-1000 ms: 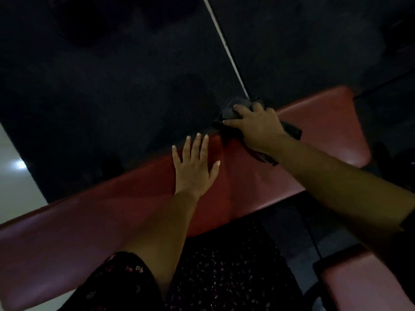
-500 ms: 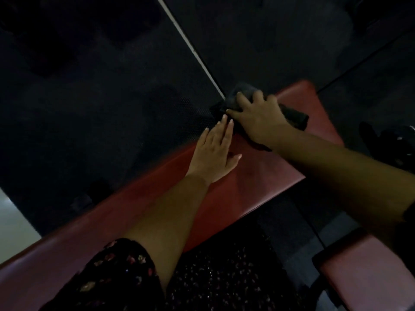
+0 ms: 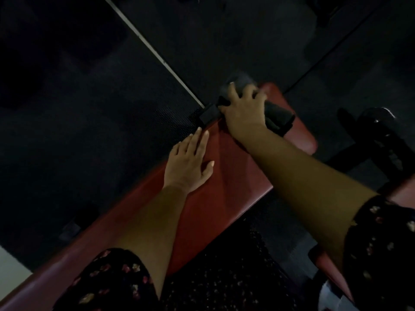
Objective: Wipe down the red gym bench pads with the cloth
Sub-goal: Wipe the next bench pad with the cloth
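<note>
Dark floor past red pad edge; right hand clutches cloth there, left hand flat.

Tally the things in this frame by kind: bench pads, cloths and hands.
Bench pads: 2, the long red padded bench pad and a second red pad at lower right.
Cloths: 1, the dark grey cloth.
Hands: 2, the left hand and the right hand.
Total: 5.

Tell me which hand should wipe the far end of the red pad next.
Right. The right hand holds the cloth on the red pad at its far end; the left hand rests flat on the pad, holding nothing.
</note>
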### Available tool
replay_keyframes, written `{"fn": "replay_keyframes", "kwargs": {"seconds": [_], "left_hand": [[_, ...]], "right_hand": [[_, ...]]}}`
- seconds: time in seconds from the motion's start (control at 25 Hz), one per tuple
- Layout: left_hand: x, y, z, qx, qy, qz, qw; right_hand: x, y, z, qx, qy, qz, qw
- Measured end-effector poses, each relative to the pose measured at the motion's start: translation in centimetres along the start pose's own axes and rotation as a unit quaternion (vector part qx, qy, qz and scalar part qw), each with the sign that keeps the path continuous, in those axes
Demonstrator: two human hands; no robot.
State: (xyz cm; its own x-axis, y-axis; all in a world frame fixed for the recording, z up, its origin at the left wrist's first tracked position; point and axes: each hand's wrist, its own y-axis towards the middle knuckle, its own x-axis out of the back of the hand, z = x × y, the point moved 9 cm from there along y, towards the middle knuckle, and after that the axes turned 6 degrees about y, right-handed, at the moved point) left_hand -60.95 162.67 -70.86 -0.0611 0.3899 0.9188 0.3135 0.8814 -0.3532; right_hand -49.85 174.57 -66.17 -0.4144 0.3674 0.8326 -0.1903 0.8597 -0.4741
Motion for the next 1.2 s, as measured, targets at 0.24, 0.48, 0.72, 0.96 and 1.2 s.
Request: {"fn": "replay_keyframes", "kwargs": {"seconds": [0.24,0.48,0.72,0.96,1.2], "left_hand": [[-0.2,0.1,0.2,-0.007,0.019,0.011,1.000],[0.2,-0.5,-0.1,-0.092,-0.011,0.055,0.994],[4.7,-2.7,-0.5,-0.135,0.039,0.105,0.985],[13.8,-6.2,2.1,-0.073,0.027,0.073,0.994],[23.3,-11.0,4.1,-0.060,0.016,0.049,0.997]], "right_hand": [[-1.3,-0.1,-7.2,-0.018,0.116,0.000,0.993],[-2.4,-3.7,-7.2,-0.169,0.257,-0.027,0.951],[-0.2,-7.1,-5.4,-0.155,0.368,0.046,0.916],[7.6,-14.4,-1.8,-0.138,0.328,0.024,0.934],[13.5,-19.8,-2.2,-0.108,0.345,0.083,0.929]]}}
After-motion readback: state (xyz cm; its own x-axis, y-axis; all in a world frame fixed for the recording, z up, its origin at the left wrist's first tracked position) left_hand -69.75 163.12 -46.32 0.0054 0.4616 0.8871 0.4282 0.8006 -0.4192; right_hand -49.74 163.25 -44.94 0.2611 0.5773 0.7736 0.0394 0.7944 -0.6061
